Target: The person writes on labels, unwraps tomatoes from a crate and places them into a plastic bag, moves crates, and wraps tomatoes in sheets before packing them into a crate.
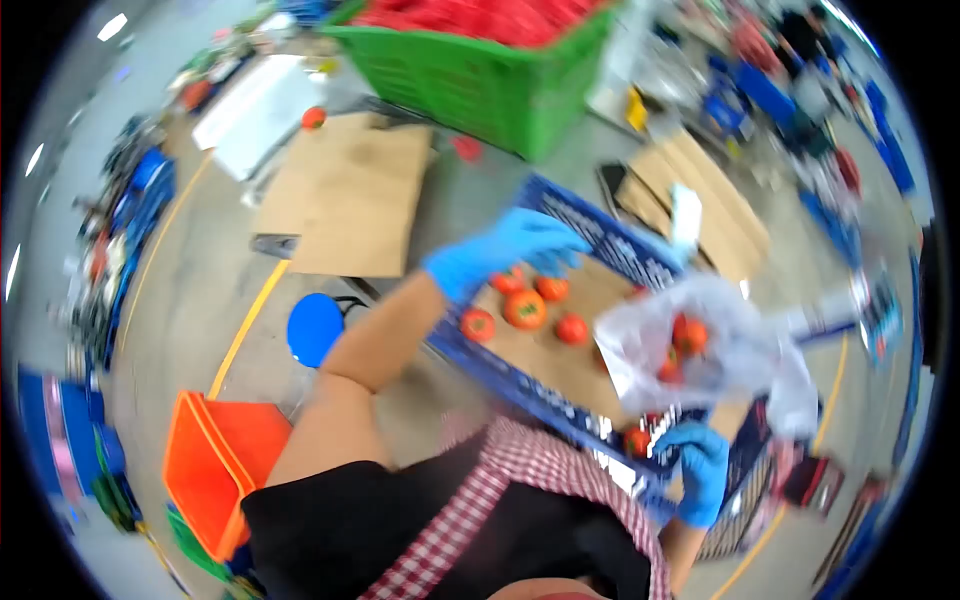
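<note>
Several tomatoes [525, 309] are lying loose in the blue crate [600, 225], w/ the L hand [530, 243] reaching over the far-L ones, fingers part-bent, & the R hand [702, 468] curling by one tomato [637, 442] at the near rim; can't tell if either's gripping. More tomatoes are showing in the whitish plastic bag [725, 300] over the crate's R side, so light finger pressure, w/ no knocks vs. the rim, is probably protecting skins best.

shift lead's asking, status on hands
blue-gloved left hand by red tomatoes in blue plastic crate; blue-gloved right hand near its edge; translucent plastic bag partly hiding right end
</note>
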Action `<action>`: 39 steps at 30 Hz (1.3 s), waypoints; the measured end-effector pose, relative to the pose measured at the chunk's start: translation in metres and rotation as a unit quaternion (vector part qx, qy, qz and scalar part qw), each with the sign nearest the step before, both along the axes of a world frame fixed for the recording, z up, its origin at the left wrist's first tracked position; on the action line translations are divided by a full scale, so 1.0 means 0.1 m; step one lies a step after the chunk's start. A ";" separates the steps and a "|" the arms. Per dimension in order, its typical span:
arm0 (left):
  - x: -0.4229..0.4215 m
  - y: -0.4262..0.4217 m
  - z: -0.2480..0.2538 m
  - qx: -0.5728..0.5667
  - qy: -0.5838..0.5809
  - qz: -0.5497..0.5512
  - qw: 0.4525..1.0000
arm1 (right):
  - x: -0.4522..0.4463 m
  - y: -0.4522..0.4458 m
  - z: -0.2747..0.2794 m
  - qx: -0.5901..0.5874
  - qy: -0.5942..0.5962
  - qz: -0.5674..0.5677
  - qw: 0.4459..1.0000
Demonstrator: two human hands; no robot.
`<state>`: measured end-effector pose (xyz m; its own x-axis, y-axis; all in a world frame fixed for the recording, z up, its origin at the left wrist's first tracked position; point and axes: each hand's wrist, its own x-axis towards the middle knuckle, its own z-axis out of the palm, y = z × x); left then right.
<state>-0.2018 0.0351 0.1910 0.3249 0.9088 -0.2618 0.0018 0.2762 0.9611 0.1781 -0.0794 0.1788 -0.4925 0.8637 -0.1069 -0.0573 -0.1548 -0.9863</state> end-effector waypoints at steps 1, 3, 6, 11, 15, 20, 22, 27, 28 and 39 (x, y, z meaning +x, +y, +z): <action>0.01 -0.10 0.06 -0.004 0.042 -0.043 0.998 | 0.13 -0.05 0.02 -0.012 -0.009 0.037 0.999; -0.11 -0.16 -0.19 -0.037 0.084 -0.126 0.988 | 0.24 -0.06 0.07 -0.110 -0.145 0.058 0.982; -0.18 -0.28 -0.39 -0.032 0.231 -0.197 0.952 | 0.35 -0.04 -0.22 -0.027 -0.347 -0.014 0.938; -0.08 -0.47 -0.60 0.009 0.191 -0.152 0.970 | 0.32 0.13 -0.59 0.095 -0.436 -0.004 0.895; 0.11 -0.44 -0.95 0.264 0.409 -0.112 0.866 | 0.32 0.21 -1.00 0.212 -0.592 0.105 0.771; 0.09 -0.50 -1.72 0.089 0.578 -0.165 0.794 | 0.21 0.06 -1.45 0.222 -0.714 0.244 0.617; 0.13 -0.49 -1.97 0.102 0.583 -0.134 0.795 | 0.25 0.07 -1.49 0.231 -0.684 0.257 0.642; -0.02 -0.36 -2.10 0.115 0.506 -0.129 0.845 | 0.21 0.12 -1.45 0.232 -0.663 0.321 0.635; -0.02 -0.35 -2.13 0.123 0.491 -0.095 0.857 | 0.20 0.12 -1.49 0.266 -0.668 0.317 0.619; 0.36 -0.14 -1.44 -0.194 0.064 0.059 0.977 | 0.22 0.40 -0.81 0.042 -0.384 0.151 0.910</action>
<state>-0.1654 0.0211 0.0473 0.1653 0.7616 -0.6266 0.0620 0.6261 0.7773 0.2004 -0.0395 0.0976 -0.5178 0.7220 -0.4589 0.6858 0.0296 -0.7272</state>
